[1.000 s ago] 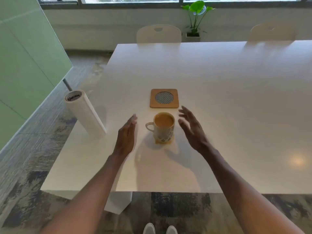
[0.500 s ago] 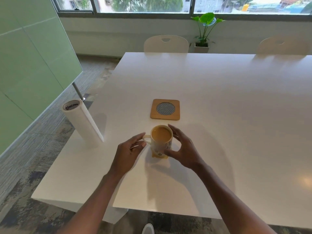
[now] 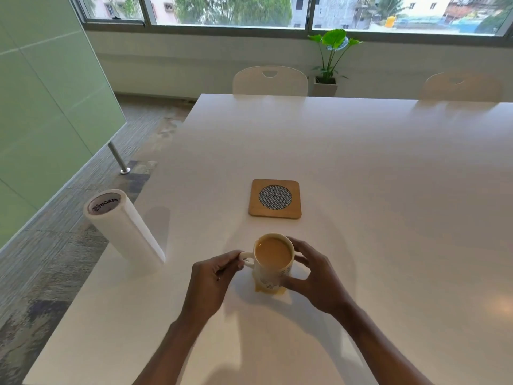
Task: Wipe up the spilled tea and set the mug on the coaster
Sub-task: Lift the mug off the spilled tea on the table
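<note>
The mug [image 3: 273,259] stands in a tea puddle [image 3: 270,290] near the tabletop [image 3: 388,168]'s front-left corner, coaster [image 3: 274,198] just beyond. The left hand [image 3: 212,282] pinches its handle; the right hand [image 3: 315,279] cups its side. A paper roll [image 3: 125,232] stands near the left edge.

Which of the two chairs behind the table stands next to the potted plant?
The left chair, beside the potted plant on its right. The right chair stands apart from it.

Daylight pours in from the windows [image 3: 249,9] at 12 o'clock, bright and slightly overexposed. The glossy table [image 3: 388,168] shows glare at 4 o'clock; soft shadows fall toward 6 o'clock. Edges bow.
</note>
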The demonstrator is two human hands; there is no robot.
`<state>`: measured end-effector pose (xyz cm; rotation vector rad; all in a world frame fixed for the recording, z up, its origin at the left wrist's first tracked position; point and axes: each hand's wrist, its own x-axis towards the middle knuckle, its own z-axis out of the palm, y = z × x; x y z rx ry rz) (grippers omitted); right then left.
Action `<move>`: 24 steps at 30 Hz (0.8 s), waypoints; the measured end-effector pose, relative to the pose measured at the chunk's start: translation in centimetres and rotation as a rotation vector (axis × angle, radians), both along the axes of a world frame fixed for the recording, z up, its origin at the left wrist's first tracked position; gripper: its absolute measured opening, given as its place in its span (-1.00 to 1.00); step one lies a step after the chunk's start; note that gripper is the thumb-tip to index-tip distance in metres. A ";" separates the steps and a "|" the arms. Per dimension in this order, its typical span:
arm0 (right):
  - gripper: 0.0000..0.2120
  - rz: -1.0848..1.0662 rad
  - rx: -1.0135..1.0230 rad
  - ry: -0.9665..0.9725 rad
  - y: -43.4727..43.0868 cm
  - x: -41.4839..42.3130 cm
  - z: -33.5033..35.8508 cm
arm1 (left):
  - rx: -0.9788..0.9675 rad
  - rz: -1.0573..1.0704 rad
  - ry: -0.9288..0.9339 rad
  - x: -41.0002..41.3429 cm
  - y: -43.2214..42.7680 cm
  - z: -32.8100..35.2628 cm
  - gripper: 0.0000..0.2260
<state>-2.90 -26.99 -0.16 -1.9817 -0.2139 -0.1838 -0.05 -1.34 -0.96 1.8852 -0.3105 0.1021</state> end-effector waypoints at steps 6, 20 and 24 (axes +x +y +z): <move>-0.25 -0.007 0.020 0.006 0.0 0.4 -0.2 | 0.065 -0.006 -0.017 0.8 0.3 0.7 -0.71; -0.21 0.071 0.083 -0.027 3.4 7.2 2.2 | 0.032 0.238 -0.013 4.7 1.7 2.3 -0.66; -0.22 0.095 0.086 -0.024 4.8 9.6 2.1 | 0.026 0.332 -0.028 6.2 2.1 2.2 -0.72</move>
